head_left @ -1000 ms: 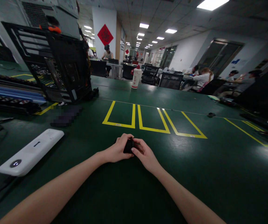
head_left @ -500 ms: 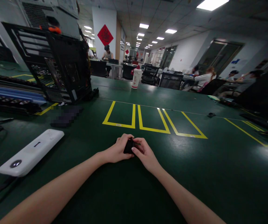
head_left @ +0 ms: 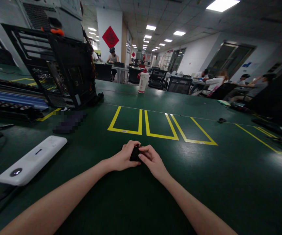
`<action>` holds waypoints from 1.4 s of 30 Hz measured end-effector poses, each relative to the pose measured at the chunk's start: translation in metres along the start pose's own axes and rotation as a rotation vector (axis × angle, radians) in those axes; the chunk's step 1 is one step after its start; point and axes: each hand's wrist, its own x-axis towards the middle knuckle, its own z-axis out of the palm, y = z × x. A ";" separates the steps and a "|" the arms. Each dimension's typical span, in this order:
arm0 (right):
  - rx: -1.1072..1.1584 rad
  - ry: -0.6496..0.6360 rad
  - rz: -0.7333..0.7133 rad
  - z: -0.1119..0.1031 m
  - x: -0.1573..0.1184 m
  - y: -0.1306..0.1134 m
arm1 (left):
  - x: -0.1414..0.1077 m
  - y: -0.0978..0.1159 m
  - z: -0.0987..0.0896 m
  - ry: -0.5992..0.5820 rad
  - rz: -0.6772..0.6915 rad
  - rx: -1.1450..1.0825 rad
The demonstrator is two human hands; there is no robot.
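Observation:
Low over the green tabletop [head_left: 141, 202], a small black object [head_left: 134, 154] sits between my two hands. My left hand [head_left: 124, 157] is wrapped round it from the left, fingers over the far side and thumb along the near side. At its right side, my right hand [head_left: 152, 160] has thumb and fingers curled together, with the tips on the object's right edge. Much of the object is covered by fingers, so its exact kind cannot be made out. Beyond the hands, yellow tape outlines [head_left: 124, 131] mark the table.
On the left lie a long white device [head_left: 36, 160] with a cable and a blurred dark item [head_left: 69, 121]. An open black computer case [head_left: 69, 68] stands behind them. A white cup [head_left: 143, 81] is at the far edge, and a small black ring-like piece [head_left: 221, 120] lies right. People sit farther back.
The fingertips of my right hand have shifted very slightly on the black object. Otherwise both hands stay in place; the whole view has drifted by a few pixels.

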 end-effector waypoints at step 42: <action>-0.033 0.009 0.008 -0.001 0.002 0.001 | -0.001 0.002 0.000 0.009 0.011 -0.003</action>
